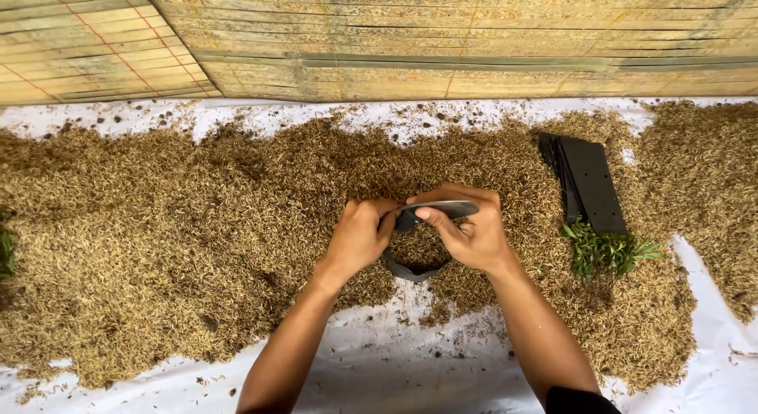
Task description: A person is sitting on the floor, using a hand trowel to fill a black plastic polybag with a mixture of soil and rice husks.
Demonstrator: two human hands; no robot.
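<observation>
Left hand (pixel 359 236) and right hand (pixel 466 228) both closed on a small black flexible plastic bag (pixel 418 248), held open as a loop above the brown rice-husk heap (pixel 158 240); right thumb (pixel 433 219) pinches the rim flat; left fingers curled, grip partly hidden. Risks, as judged: thin rim may slip from the pinch and collapse the mouth; husk could spill onto the white ground sheet (pixel 395 366). Stack of flat black bags (pixel 592 181) and green leafy cuttings (pixel 604 252) lie near, to the right.
</observation>
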